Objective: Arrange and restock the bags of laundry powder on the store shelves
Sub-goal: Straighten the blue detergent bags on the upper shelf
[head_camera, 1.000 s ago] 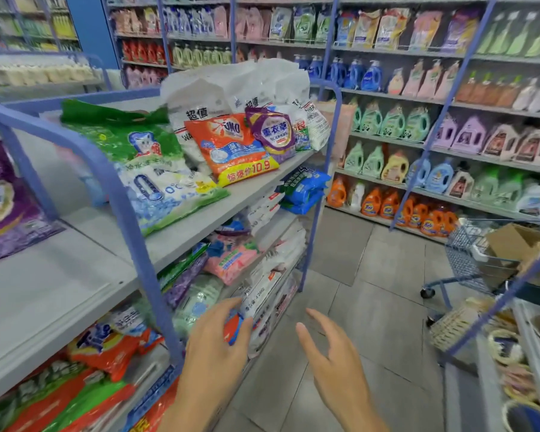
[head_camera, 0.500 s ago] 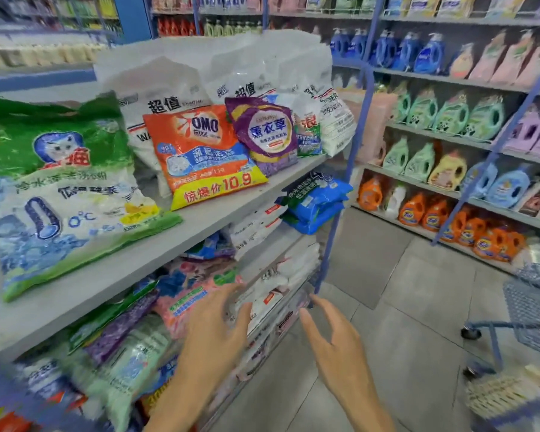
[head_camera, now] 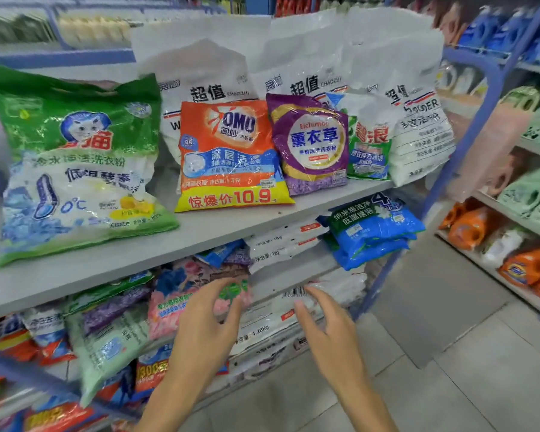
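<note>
Leaning powder bags (head_camera: 231, 157), grey shelf (head_camera: 200, 241)

Grey tiled floor (head_camera: 449, 353), blue-framed shelving (head_camera: 468, 145)

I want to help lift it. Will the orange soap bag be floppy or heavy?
The orange bag looks like a soft plastic pouch, so it would probably sag. It is plump with powder, likely heavy for its size. Its glossy skin may be slippery.
</note>
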The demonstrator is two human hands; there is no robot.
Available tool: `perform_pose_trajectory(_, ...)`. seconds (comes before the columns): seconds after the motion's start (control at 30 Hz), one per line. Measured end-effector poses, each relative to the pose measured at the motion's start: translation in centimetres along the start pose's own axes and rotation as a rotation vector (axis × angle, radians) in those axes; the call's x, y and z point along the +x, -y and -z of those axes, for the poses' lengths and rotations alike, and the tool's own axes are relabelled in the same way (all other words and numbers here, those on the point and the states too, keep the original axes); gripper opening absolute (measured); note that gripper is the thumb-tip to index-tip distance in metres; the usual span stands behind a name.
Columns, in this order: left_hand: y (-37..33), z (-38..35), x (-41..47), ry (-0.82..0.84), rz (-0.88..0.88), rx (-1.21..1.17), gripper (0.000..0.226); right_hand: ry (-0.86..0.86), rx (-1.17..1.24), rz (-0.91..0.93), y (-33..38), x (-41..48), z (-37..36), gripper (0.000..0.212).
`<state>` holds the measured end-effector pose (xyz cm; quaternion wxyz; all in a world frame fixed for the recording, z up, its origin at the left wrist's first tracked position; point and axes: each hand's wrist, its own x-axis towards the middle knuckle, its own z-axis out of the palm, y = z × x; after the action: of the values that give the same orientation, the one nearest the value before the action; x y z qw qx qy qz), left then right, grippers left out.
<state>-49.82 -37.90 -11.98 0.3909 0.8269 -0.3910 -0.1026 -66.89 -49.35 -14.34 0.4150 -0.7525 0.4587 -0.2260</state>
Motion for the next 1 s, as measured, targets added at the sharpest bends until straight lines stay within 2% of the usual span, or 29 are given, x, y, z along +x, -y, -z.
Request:
perform_pose_trajectory(0.3,1.4,-1.0,2.5,-0.055,0.078,0.011,0.044,0.094,-0.053,0.087,0.7,4.8,-1.3,0.052)
perform_pose_trajectory(0.43,2.1,-2.5,3.2,-0.098,0.15,0.035,0.043,0.185,-0.059,0.114,0.2,7.6,-1.9,0.054)
perform_pose_trajectory(0.7,4.2,-6.2,3.2,-0.287,0.333,0.036,0.045,0.385,-0.065,0.234,-1.3,12.9,-3.8,0.053)
perform_pose_trajectory(1.0,8.1,-9.4,3.4,-0.518,0.425,-0.073,0.046,0.43,-0.102,0.433,-3.4,16.6,-8.7,0.05)
